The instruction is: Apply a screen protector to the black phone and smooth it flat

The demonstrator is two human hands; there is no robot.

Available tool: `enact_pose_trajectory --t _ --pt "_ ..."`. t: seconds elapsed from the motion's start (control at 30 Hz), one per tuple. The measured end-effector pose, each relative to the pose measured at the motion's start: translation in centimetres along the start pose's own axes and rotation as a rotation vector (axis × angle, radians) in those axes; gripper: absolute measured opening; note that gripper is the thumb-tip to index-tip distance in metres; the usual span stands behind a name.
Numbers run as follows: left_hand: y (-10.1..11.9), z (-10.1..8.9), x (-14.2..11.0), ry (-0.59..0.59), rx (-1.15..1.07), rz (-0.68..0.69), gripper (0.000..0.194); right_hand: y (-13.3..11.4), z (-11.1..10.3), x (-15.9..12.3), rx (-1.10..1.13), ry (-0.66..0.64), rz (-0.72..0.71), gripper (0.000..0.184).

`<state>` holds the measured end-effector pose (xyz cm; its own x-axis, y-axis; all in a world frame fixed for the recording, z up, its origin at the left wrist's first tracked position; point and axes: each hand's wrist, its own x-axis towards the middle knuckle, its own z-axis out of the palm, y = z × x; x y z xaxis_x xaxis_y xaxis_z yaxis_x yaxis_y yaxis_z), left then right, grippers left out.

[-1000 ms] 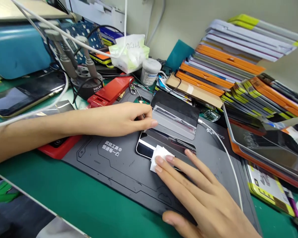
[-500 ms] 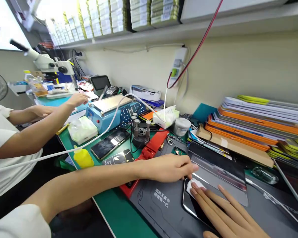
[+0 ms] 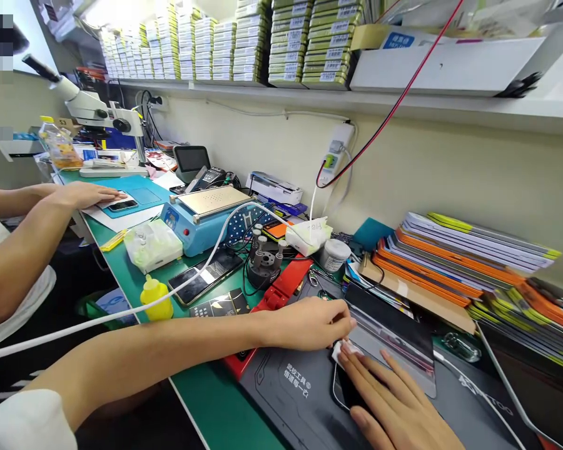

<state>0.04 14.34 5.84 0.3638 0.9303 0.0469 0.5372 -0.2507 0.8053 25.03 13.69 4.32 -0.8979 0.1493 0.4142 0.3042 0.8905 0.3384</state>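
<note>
A phone (image 3: 345, 389) with a black face and a silver rim lies on the dark grey mat (image 3: 281, 400). My right hand (image 3: 394, 397) rests over it, its fingers stretched out and pressing a white wipe (image 3: 340, 350) onto the phone's far end. The thumb stands apart from the other fingers and covers part of the phone. My left hand (image 3: 309, 322) reaches in from the left with fingers curled together, right at the wipe and that same end. Its fingertips are partly hidden, so what they grip cannot be made out.
Left of my arm are a yellow bottle (image 3: 157, 300), another phone (image 3: 206, 275) and a blue heating plate (image 3: 201, 231). Stacked orange and grey packs (image 3: 431, 262) stand behind the mat. A white cable (image 3: 98, 319) crosses the bench. A co-worker's hands (image 3: 84, 194) are at the far left.
The camera view has tilted up. My right hand still presses the wipe on the phone, my left beside it. The co-worker's raised hand has come down onto the blue mat.
</note>
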Motion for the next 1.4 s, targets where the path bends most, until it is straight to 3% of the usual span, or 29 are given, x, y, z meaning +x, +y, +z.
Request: enact_pose_trajectory --t 0.17,0.27,0.37,0.43,0.53,0.63,0.77,0.93,1.13,1.33,1.4 --pt "0.2 0.1 0.0 0.104 0.057 0.041 0.022 -1.2 -0.2 -0.1 0.049 -0.004 0.074 0.074" --pt "0.2 0.1 0.0 0.134 0.044 0.043 0.024 -2.5 -1.2 -0.3 0.131 -0.03 0.03 0.071" --pt "0.0 0.3 -0.1 0.123 0.018 0.035 0.028 -3.2 -2.3 0.3 0.185 -0.111 0.013 0.057" --pt "-0.1 0.5 -0.3 0.115 0.008 0.036 0.029 -3.2 -2.7 1.1 0.207 -0.196 0.087 0.048" --pt "-0.4 0.6 -0.4 0.123 0.009 0.03 0.031 -3.2 -3.0 1.7 0.238 -0.292 0.205 0.049" --pt "-0.5 0.7 -0.4 0.125 0.022 0.026 0.034 -4.2 -3.5 1.3 0.272 -0.339 0.182 0.052" --pt "-0.4 0.7 -0.4 0.12 0.054 0.025 0.032 -4.9 -3.8 0.3 0.274 -0.315 0.115 0.051" --pt "-0.4 0.7 -0.4 0.12 0.095 0.022 0.033 -3.1 -2.8 0.2 0.246 -0.294 0.193 0.049" --pt "-0.5 0.9 -0.5 0.108 0.124 0.027 0.03 -3.0 -4.2 -0.9 0.252 -0.264 0.108 0.049" --pt "-0.3 0.9 -0.5 0.1 0.147 0.028 0.029 -1.8 -3.8 -2.6 0.186 -0.216 0.207 0.045" --pt "-0.3 0.8 -0.5 0.096 0.137 0.011 0.03 -2.0 -4.1 -3.6 0.2 -0.211 0.166 0.048"
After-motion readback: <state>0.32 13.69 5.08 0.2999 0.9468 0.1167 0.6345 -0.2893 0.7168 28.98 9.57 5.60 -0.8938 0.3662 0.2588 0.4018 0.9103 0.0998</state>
